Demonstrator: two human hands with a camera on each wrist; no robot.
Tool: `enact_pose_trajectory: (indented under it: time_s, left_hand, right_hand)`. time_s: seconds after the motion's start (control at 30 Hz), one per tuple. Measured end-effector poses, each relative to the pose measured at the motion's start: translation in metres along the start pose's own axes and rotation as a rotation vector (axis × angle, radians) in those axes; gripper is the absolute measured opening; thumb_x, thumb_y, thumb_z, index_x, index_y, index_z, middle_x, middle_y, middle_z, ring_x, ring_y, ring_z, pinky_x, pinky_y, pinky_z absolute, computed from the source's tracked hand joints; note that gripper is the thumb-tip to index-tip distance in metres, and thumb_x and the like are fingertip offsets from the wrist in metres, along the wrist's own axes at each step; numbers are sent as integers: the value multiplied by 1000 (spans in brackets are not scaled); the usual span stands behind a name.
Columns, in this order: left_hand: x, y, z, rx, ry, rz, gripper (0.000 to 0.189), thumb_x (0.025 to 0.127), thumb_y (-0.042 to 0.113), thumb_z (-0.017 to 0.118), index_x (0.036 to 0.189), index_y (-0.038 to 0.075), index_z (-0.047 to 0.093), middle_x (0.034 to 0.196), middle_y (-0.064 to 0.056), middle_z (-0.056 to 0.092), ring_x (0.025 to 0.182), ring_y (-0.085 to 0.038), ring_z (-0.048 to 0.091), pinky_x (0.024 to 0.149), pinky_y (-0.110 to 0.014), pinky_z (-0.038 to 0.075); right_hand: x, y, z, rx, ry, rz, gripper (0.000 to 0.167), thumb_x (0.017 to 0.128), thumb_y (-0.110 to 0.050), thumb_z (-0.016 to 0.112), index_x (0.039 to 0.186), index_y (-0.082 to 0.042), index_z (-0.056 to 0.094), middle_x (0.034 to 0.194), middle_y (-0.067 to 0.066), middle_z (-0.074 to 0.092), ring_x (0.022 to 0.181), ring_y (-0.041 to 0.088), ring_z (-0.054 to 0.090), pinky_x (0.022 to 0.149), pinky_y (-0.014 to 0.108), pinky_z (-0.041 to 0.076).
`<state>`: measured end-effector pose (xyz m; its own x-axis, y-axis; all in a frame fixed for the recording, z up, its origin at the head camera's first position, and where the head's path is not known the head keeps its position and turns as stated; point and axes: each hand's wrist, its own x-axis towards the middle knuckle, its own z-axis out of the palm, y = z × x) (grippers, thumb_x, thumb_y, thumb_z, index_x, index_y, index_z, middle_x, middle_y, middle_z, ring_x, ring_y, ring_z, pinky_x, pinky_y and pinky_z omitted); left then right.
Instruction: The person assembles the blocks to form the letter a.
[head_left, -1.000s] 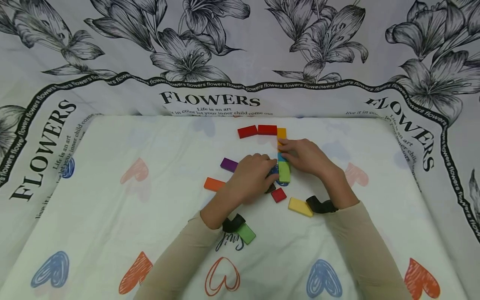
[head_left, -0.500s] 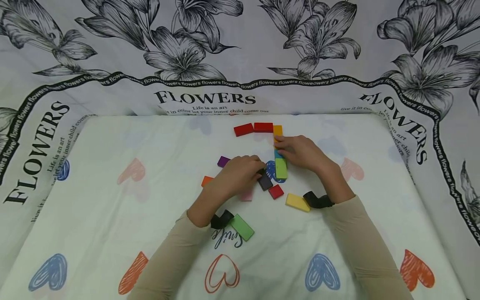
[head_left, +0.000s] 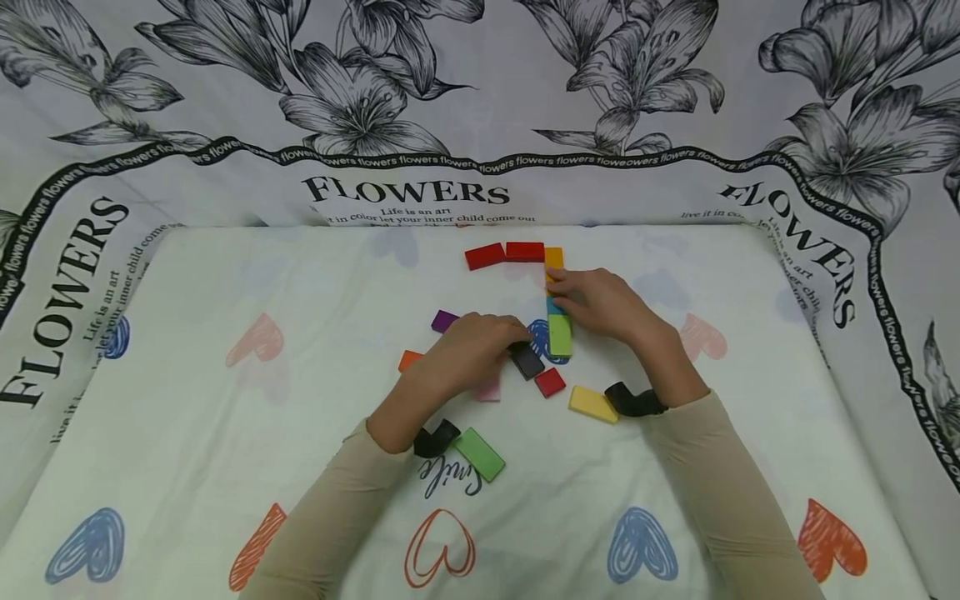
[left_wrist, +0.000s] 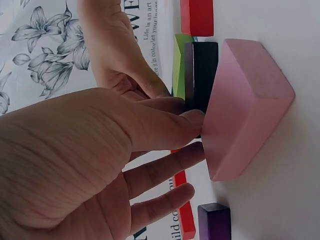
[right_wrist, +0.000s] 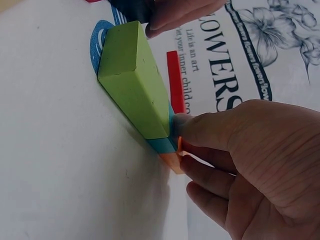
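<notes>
My left hand (head_left: 474, 352) pinches the end of a black block (head_left: 527, 362) between thumb and index finger; its other fingers stretch past it in the left wrist view. A pink block (left_wrist: 250, 100) stands right beside those fingers, partly hidden from the head camera. My right hand (head_left: 609, 307) lies at a row of blocks, its thumb by the blue block (right_wrist: 162, 145) and its index finger over the orange block (head_left: 553, 257). A light green block (head_left: 559, 336) makes the near end of this row. Close to the black block lies a small red block (head_left: 550, 382).
Two red blocks (head_left: 524, 252) continue the row leftward at its far end. Purple (head_left: 444, 321) and orange-red (head_left: 409, 360) blocks show left of my left hand. A yellow block (head_left: 592, 404) and a green block (head_left: 481, 454) lie nearer, beside black wrist straps.
My left hand has drawn back slightly leftward, so more of the black block and part of the pink block show. My right hand stays at the row. The head view has shifted a little.
</notes>
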<state>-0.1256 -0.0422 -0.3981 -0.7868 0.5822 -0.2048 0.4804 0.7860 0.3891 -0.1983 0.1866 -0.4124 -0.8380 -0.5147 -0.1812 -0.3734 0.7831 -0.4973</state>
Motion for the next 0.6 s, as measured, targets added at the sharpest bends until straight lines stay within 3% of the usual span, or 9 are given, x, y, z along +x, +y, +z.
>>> enact_pose_trajectory:
  time_s: [0.37,0.6]
  left_hand:
    - [1,0,0,56,2,-43,36,97,14,76,134,17,75,120,-4,75,104,-21,68,102,-38,56]
    - [2,-3,-1,67,-1,-55,33,97,18,78,130,15,76,113,-5,75,99,-20,66,97,-36,56]
  right_hand:
    - [-2,-3,-1,13,12,22,42,104,-17,68,144,-10,64,160,5,55,151,38,50,121,57,44]
    - [0,-3,1,16,9,22,41,104,-18,67,144,-10,64,160,5,55,151,38,50,121,57,44]
